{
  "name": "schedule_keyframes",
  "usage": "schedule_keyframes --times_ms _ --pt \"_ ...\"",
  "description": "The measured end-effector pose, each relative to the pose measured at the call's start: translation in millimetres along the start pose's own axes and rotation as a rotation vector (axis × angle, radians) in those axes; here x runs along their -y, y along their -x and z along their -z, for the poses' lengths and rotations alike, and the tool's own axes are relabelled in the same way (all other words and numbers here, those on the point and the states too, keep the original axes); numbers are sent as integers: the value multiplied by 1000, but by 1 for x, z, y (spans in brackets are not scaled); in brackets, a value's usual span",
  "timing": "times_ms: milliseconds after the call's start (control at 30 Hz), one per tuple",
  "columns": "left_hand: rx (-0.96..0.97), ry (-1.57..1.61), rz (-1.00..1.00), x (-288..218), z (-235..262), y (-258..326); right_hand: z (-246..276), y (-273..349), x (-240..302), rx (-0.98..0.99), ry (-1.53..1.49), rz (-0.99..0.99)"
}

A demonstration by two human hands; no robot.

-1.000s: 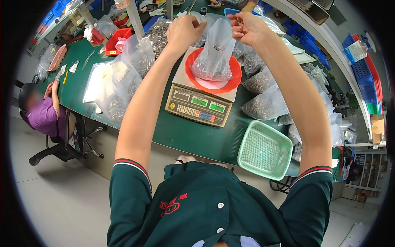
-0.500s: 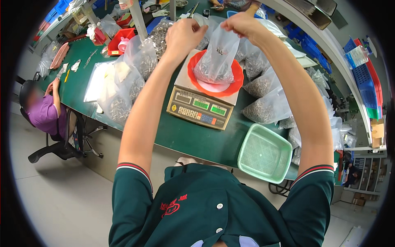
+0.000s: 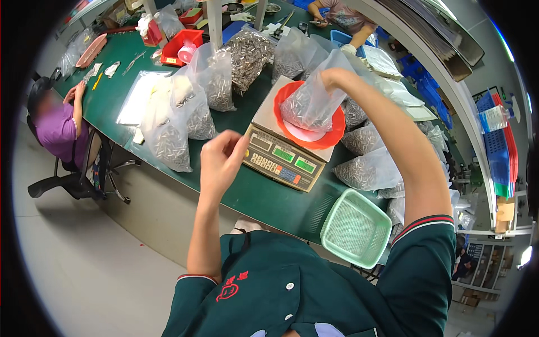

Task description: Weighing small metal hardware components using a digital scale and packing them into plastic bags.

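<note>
A digital scale (image 3: pixel 283 164) with lit green displays stands on the bench. The scalloped orange-red bowl (image 3: pixel 335 130) on its pan holds a clear plastic bag (image 3: pixel 307 110) with small metal pins in its lower part. My right hand (image 3: pixel 336 80) reaches into the bag's upper part; plastic covers its fingers, so their grip is hidden. Left of the scale, my left hand (image 3: pixel 220 160) is raised with its fingers curled in against the thumb. Whatever it may hold cannot be seen. Beyond the scale, a big open bag (image 3: pixel 245 56) is full of loose metal pins.
Filled pin bags (image 3: pixel 169 149) stand left of the scale, more (image 3: pixel 365 168) to its right. A pale green basket (image 3: pixel 356 227) lies at the bench's front right edge. A red bin (image 3: pixel 181 46) is at the back left. One person (image 3: pixel 62 121) sits left; another (image 3: pixel 342 17) works opposite.
My left hand has come back from beside the big pin bag toward me, left of the scale. My right hand has gone from the bag's top edge down into it. The view has shifted.
</note>
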State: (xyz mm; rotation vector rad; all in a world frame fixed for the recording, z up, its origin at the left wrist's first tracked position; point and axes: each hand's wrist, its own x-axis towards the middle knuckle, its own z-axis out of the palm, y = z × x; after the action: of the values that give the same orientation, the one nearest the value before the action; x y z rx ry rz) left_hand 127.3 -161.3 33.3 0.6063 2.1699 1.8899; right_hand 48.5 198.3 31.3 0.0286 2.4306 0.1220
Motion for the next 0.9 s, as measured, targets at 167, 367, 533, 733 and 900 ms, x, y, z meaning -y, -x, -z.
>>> schedule_keyframes --times_ms 167,367,533,733,900 --pt "-77 23 193 62 32 43 26 49 95 58 49 17" --pt "-35 24 249 77 29 57 21 62 74 15 18 169" --pt "-9 -9 273 80 33 61 -11 28 34 -369 -150 3" --pt "46 -17 281 82 26 62 20 63 32 -426 -14 -25" --pt "107 -27 283 85 18 67 26 172 54 -576 -1260 260"
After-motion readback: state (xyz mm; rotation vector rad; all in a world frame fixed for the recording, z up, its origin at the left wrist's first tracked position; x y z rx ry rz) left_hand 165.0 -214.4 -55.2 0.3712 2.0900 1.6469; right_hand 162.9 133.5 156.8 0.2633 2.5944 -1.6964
